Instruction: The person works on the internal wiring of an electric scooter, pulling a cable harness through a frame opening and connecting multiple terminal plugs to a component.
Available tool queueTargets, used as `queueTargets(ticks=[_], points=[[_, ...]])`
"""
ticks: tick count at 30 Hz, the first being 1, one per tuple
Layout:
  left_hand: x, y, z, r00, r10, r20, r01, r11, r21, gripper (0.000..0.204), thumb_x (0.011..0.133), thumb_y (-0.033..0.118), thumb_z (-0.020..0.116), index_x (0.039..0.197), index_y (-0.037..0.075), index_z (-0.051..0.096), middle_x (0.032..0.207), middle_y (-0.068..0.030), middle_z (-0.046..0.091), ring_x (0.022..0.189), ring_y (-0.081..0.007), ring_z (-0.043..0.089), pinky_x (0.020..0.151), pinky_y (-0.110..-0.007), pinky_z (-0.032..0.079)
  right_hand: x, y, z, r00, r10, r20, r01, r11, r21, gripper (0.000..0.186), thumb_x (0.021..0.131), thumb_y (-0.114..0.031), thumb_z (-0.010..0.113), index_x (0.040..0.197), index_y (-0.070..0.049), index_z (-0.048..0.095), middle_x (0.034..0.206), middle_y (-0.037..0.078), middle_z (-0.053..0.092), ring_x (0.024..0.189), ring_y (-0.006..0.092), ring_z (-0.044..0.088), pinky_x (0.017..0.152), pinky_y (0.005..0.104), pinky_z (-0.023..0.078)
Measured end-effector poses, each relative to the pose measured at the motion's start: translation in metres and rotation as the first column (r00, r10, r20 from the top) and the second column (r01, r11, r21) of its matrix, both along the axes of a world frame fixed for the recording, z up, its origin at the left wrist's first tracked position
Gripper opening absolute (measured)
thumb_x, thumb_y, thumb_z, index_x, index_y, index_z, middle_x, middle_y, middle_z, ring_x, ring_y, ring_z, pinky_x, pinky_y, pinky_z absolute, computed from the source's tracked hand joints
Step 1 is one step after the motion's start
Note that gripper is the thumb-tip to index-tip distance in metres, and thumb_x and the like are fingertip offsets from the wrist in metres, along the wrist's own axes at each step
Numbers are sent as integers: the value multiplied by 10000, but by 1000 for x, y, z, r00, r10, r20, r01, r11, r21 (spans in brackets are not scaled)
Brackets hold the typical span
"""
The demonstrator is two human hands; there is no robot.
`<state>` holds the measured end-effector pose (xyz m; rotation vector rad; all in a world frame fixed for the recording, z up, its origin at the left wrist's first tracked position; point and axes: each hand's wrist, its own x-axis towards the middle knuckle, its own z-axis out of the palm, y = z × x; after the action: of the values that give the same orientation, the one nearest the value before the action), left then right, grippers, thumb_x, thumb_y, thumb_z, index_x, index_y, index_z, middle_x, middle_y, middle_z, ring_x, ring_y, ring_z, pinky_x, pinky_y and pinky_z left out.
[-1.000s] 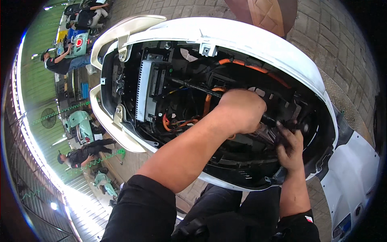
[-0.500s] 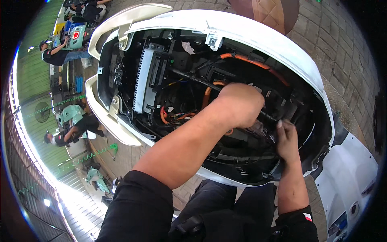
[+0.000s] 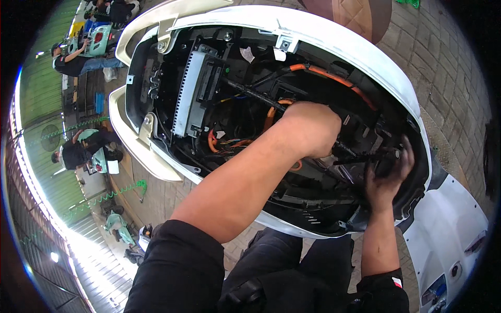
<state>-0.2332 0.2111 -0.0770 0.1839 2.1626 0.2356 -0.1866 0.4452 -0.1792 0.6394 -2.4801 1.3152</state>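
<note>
In the open bay of a white scooter body (image 3: 360, 57), my left hand (image 3: 313, 128) is closed around a black sleeved cable (image 3: 253, 93). That cable runs slantwise from a finned grey metal unit (image 3: 189, 94) toward the right end of the bay. My left fingers are mostly hidden under the back of the hand. To its right, my right hand (image 3: 389, 177) has thumb and fingers spread, beside a thin black strip (image 3: 352, 160) by the cable's far end. Whether the strip touches the fingers is unclear. Orange cables (image 3: 334, 79) lie farther back in the bay.
Cream grab rails (image 3: 133, 143) stick out at the body's left end. A white panel (image 3: 449, 219) lies at right on the brick paving. A brown quilted seat (image 3: 360, 15) is beyond the body. Several people work at far left, one by a pale green scooter part (image 3: 98, 39).
My right hand has moved a little right and up, its fingers opening from a pinch near the cable. My left hand stays closed on the cable. The view has shifted slightly.
</note>
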Motion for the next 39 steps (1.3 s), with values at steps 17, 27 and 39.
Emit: queueTargets(ticks=[17, 27, 39], points=[[-4, -8, 2, 999, 20, -41, -20, 1000, 4, 338, 746, 303, 731, 1020, 105, 737, 989, -159, 705, 974, -325, 665, 866, -432, 523, 20, 17, 6, 98, 293, 951, -423, 878, -227, 492, 943, -438, 591, 1095, 28, 634, 818, 166, 607, 754, 200, 546, 708, 353, 446], [-11, -2, 5, 998, 63, 27, -61, 996, -61, 336, 754, 313, 724, 1019, 106, 730, 893, -169, 705, 890, -342, 675, 802, -430, 529, -22, -3, 28, 906, 181, 384, -287, 927, 240, 545, 796, -150, 660, 1317, -38, 546, 1292, 265, 503, 1132, 453, 530, 930, 436, 462], [-6, -3, -3, 999, 32, -35, -37, 990, -134, 410, 720, 347, 762, 1026, 77, 728, 938, -205, 692, 907, -372, 663, 814, -426, 517, -13, -5, 21, -84, 364, 928, 57, 931, -360, 472, 975, -412, 561, 1010, 48, 658, 877, 166, 673, 808, 203, 626, 744, 336, 485]])
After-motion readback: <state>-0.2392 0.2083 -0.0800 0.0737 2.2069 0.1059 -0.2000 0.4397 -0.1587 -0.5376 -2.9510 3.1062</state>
